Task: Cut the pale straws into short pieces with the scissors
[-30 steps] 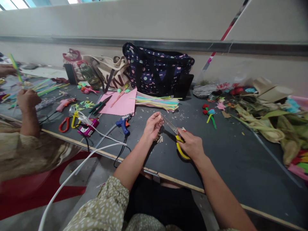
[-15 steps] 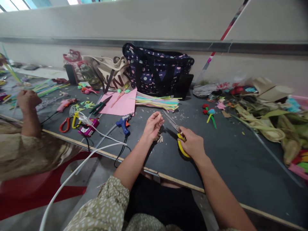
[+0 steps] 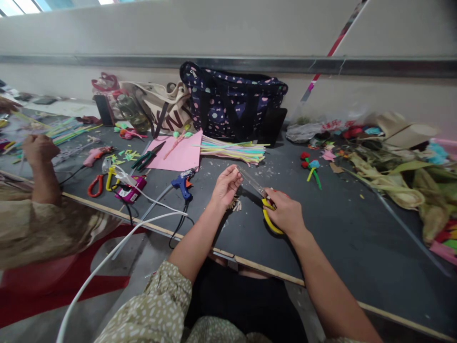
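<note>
My right hand (image 3: 286, 212) is closed around the yellow handles of a pair of scissors (image 3: 254, 183), whose blades point up and left. Their tips reach the fingertips of my left hand (image 3: 227, 186). Thumb and fingers of that hand are pinched together on a small pale piece, too little of which shows to name. On the dark table below my left hand lies a small heap of short beige pieces (image 3: 237, 206), partly hidden by the hand, with pale scraps around it.
Left of my hands lie a blue glue gun (image 3: 184, 185), a purple box (image 3: 131, 189) with a white cable, and green-handled pliers (image 3: 148, 155). Behind are pastel strips (image 3: 235, 151), pink paper (image 3: 174, 157) and a dotted bag (image 3: 232, 100). Dried husks (image 3: 400, 186) lie right; a co-worker's fist (image 3: 40, 148) is left.
The scissor blades have come closer together and their tips have moved slightly left to my left fingertips. Another hand has come into view at the far left.
</note>
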Available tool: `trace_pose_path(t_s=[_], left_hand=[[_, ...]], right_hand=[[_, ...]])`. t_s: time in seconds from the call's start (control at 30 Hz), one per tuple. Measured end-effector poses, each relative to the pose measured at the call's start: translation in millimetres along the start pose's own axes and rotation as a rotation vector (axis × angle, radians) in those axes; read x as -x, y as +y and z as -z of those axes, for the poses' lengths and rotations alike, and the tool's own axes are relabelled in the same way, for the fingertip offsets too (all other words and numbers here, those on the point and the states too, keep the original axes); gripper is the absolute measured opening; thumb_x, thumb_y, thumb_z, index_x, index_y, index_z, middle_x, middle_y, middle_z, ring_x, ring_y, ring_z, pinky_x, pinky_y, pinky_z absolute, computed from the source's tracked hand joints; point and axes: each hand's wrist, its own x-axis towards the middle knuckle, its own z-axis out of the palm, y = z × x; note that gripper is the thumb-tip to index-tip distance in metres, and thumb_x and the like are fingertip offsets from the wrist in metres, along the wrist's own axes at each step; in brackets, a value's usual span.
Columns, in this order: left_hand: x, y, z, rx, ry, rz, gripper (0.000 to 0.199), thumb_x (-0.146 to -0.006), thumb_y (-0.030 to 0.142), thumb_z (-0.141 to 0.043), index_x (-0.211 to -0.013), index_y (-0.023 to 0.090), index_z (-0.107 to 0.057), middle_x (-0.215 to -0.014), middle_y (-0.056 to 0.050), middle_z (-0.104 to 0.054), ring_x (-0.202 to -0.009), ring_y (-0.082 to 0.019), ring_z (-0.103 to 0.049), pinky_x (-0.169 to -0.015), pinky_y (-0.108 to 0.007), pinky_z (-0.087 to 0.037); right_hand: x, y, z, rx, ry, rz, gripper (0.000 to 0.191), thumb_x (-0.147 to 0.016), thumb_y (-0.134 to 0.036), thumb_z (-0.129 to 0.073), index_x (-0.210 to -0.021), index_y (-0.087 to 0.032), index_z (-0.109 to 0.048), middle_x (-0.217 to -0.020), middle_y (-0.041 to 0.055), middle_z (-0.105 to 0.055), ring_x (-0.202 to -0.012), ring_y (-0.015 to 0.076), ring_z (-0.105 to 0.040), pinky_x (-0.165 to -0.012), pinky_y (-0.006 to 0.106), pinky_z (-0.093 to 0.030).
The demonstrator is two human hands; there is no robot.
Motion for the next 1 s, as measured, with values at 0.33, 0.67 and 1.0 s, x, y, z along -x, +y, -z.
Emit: trace_pose_path(t_s=[0.33, 0.67, 1.0], left_hand=[[2.5, 0.2, -3.0, -0.073, 0.023, -0.078, 0.027, -0.063, 0.017, -0.079, -0.084, 0.017, -0.063, -0.067, 0.004, -0.062, -0.062, -0.006, -0.062, -0.064, -0.016, -0.050], [2.3, -1.2, -3.6, -0.098, 0.030, -0.109, 0.029, -0.060, 0.020, -0.081, -0.083, 0.016, -0.065, -0.068, 0.003, -0.063, -0.063, -0.006, -0.063, -0.065, -0.017, -0.051], [3.6, -3.3, -6.1, -0.195, 0.044, -0.203, 0.034, -0.056, 0.024, -0.084, -0.085, 0.016, -0.067, -0.069, 0.002, -0.063, -0.064, -0.008, -0.062, -0.070, -0.022, -0.051]], right_hand=[[1.7, 1.4, -0.5, 0.063, 0.001, 0.001, 0.038, -0.079, -0.029, -0.056, -0.117, -0.024, -0.059, -0.092, 0.0010, -0.067, -0.081, 0.0148, -0.061, -0.061, 0.024, -0.037], [-0.4, -2.8, 3.7, 0.098, -0.017, -0.019, 0.037, -0.079, -0.029, -0.055, -0.115, -0.023, -0.060, -0.089, 0.0014, -0.066, -0.076, 0.0140, -0.058, -0.060, 0.024, -0.034], [0.8, -2.1, 2.4, 0.136, -0.031, -0.029, 0.042, -0.079, -0.032, -0.055, -0.120, -0.023, -0.056, -0.091, 0.0024, -0.065, -0.077, 0.0148, -0.057, -0.059, 0.025, -0.033]])
